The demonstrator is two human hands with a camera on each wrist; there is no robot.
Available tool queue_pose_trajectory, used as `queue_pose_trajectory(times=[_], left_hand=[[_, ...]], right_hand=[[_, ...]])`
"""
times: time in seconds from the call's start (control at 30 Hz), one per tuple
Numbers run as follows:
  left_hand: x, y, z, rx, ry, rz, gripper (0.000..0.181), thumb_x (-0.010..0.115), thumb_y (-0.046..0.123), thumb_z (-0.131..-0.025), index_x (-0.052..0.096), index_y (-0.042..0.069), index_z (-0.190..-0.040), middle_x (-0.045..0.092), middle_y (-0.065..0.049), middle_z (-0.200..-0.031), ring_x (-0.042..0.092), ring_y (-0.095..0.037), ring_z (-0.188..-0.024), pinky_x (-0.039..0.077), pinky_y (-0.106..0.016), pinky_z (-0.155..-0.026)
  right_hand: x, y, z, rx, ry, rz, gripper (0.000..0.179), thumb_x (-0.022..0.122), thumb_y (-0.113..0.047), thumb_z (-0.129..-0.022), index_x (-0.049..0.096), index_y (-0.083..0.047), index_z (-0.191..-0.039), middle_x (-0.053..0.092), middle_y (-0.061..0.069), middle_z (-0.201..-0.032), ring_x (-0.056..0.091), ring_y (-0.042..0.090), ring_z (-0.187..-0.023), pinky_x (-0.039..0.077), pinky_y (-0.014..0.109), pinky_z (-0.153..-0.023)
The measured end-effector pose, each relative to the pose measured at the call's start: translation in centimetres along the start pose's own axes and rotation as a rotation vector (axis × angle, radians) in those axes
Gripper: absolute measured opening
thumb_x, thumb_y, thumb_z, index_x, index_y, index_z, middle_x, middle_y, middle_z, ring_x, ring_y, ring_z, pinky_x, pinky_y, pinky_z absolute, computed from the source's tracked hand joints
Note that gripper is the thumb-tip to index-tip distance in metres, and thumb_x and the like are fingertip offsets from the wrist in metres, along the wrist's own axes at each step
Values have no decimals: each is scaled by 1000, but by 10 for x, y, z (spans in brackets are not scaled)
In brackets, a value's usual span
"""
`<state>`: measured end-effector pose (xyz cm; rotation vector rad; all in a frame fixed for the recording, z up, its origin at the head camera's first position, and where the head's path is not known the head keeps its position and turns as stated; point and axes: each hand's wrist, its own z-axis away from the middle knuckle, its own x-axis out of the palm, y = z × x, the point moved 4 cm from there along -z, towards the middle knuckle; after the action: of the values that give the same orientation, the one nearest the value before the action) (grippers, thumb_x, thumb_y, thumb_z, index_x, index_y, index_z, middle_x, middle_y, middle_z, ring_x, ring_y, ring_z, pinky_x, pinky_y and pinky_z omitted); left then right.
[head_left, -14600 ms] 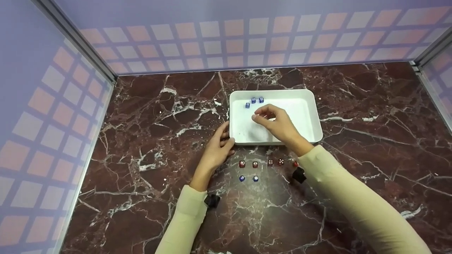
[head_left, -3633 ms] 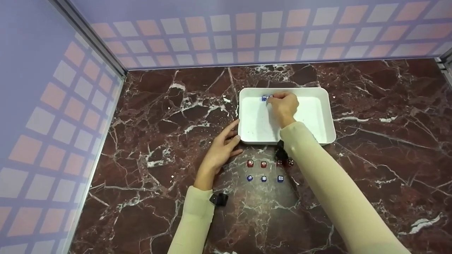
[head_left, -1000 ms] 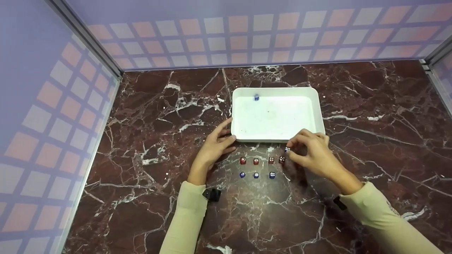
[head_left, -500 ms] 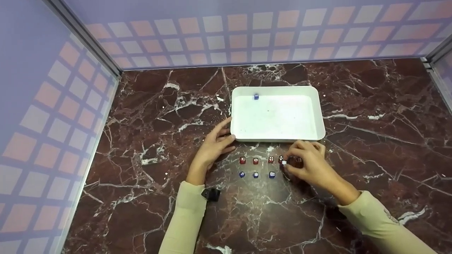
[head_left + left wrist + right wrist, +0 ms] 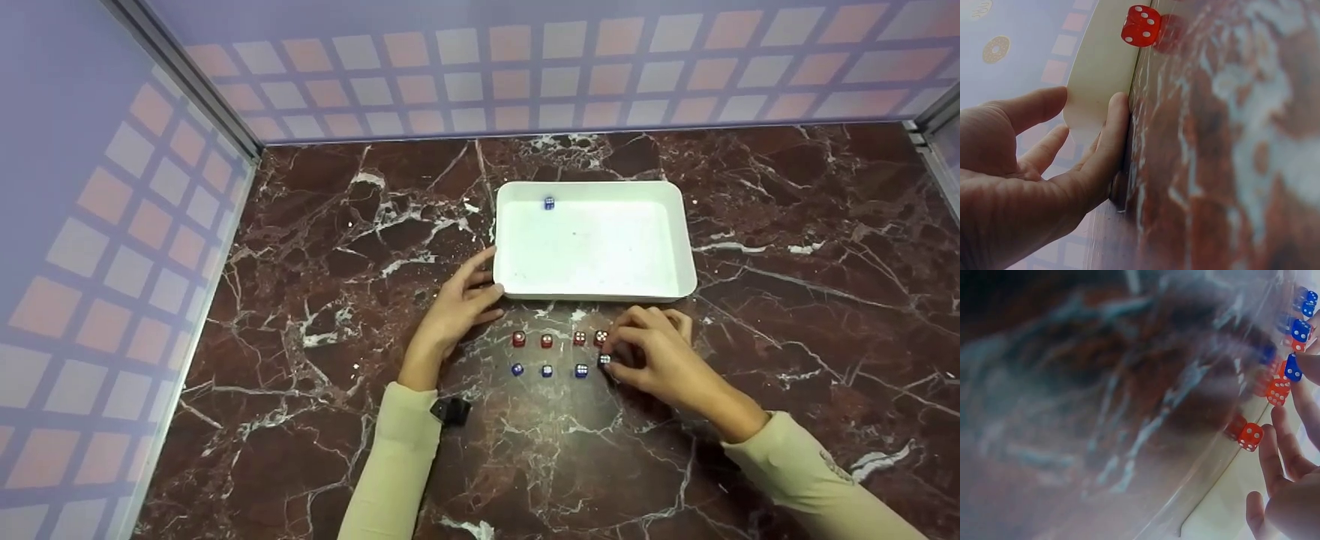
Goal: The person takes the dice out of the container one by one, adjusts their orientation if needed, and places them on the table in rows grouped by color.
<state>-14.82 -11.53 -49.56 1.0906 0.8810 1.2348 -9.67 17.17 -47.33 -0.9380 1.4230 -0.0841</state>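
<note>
My right hand (image 5: 652, 351) pinches a blue die (image 5: 604, 361) between thumb and fingertips, at the right end of the front row. In the right wrist view the pinched blue die (image 5: 1293, 368) overlaps a red die (image 5: 1278, 391). Another red die (image 5: 1250, 436) sits by the other fingers; the hand hides it in the head view. My left hand (image 5: 456, 311) rests on the table, its extended fingers touching the front left corner of the white tray (image 5: 592, 295). A single blue die (image 5: 549, 203) lies near the tray's back wall.
Several red dice stand in a row before the tray, from a left one (image 5: 519, 339) to a right one (image 5: 601, 337). Nearer stand blue dice (image 5: 517, 369), (image 5: 547, 370) and a third blue die (image 5: 581, 370). Patterned panels (image 5: 465, 67) bound the marbled table.
The right hand has brought the blue die from the tray's front edge down to the front row. Earlier, three blue dice lay in the tray; now one does. The left hand stays put.
</note>
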Motion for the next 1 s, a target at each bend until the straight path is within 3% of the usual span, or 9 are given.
queue_pose_trajectory(times=[1.0], left_hand=[[-1,0,0,0,-5,-2,65,64,5,-105,42,22,-164,49,-24,-146,61,-32,-122,65,-41,-96]], right_hand=[[0,2,0,21,-93,35,21,91,-15,-77,77,-23,-91,67,3,-114,49,31,-112,20,70,-110]])
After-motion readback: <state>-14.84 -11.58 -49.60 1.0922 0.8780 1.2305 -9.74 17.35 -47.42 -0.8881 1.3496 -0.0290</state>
